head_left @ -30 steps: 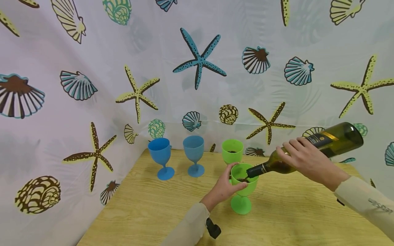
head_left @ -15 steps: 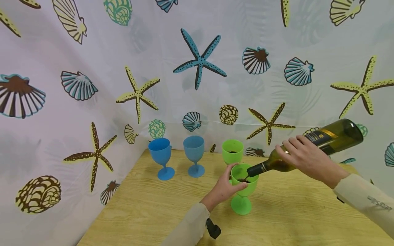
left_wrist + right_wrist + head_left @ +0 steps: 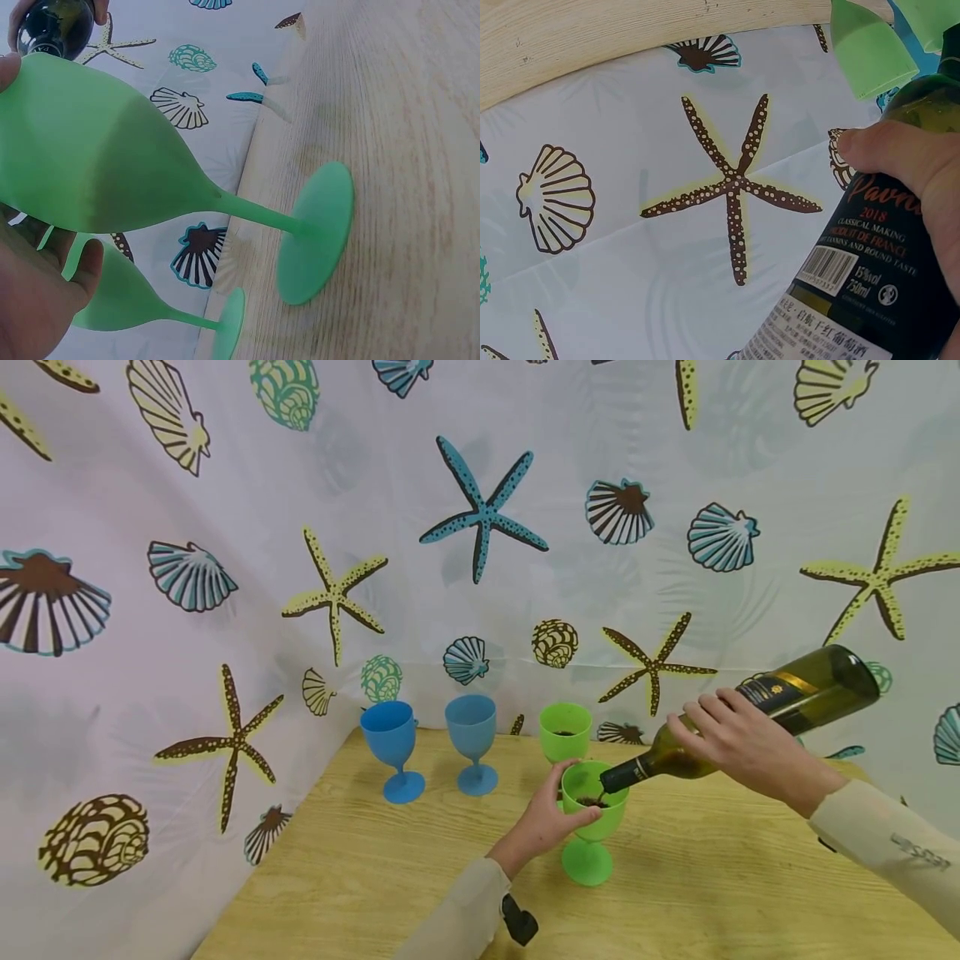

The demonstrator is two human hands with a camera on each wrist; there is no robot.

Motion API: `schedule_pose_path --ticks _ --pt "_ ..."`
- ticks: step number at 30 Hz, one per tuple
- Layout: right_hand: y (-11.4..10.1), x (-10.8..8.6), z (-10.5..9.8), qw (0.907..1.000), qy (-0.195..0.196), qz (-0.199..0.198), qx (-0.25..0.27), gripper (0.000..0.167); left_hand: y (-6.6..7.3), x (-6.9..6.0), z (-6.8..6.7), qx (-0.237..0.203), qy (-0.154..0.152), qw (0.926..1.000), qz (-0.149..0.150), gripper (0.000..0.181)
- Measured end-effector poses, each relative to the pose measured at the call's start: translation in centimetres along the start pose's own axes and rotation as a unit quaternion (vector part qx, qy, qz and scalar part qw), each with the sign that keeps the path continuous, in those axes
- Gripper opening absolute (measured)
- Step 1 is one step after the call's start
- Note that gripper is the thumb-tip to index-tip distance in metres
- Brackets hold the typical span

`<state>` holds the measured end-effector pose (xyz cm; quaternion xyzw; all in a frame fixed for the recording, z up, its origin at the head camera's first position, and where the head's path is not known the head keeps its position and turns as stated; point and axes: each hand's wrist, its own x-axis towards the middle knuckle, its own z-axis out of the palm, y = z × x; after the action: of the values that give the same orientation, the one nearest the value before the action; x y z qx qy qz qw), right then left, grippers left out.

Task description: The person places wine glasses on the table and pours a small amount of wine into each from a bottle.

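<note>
A green wine bottle (image 3: 813, 687) with a dark label slants down to the left, gripped around its body by my right hand (image 3: 738, 739). Its mouth is at the rim of the nearer green goblet (image 3: 603, 818), and dark liquid runs into that cup. My left hand (image 3: 543, 822) holds this goblet by the bowl, thumb at the near side and fingers at the far side. In the left wrist view the goblet's base (image 3: 319, 236) stands on the table. The right wrist view shows the bottle's printed label (image 3: 855, 277) under my thumb.
Behind the held cup stands a second green goblet (image 3: 564, 739) with dark liquid inside. Two blue goblets, one darker (image 3: 390, 739) and one lighter (image 3: 472, 731), stand at the back left of the wooden table (image 3: 360, 877). A shell-patterned curtain (image 3: 525, 610) hangs behind.
The bottle's bottom end has risen a little, so it tilts more steeply. My left hand and the held goblet have kept their place, and the view has shifted slightly.
</note>
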<state>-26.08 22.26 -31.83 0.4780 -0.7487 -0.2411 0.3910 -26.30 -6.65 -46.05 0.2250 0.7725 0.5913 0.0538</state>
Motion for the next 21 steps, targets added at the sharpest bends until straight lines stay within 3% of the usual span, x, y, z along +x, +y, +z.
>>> schedule_pose_path --ticks 3,9,12,14,21 --pt "0.1 0.0 0.0 1.0 -0.004 -0.001 -0.001 0.056 0.6 -0.3 0.0 -0.003 -0.003 1.0 -0.001 0.073" --pt "0.2 0.2 -0.2 1.0 -0.006 -0.006 -0.005 0.055 3.5 -1.6 -0.4 -0.003 -0.01 0.9999 -0.003 0.07" --pt "0.3 0.3 -0.3 0.9999 -0.007 -0.008 -0.007 0.055 3.9 -1.8 -0.4 -0.003 -0.01 0.9999 -0.005 0.069" --pt "0.3 0.4 -0.3 0.9999 -0.008 -0.009 -0.009 0.055 3.6 -1.7 -0.3 -0.003 -0.009 0.9999 -0.001 0.069" --pt "0.4 0.5 -0.3 1.0 -0.006 -0.005 -0.004 0.054 0.5 -0.3 0.0 -0.002 -0.002 1.0 0.001 0.073"
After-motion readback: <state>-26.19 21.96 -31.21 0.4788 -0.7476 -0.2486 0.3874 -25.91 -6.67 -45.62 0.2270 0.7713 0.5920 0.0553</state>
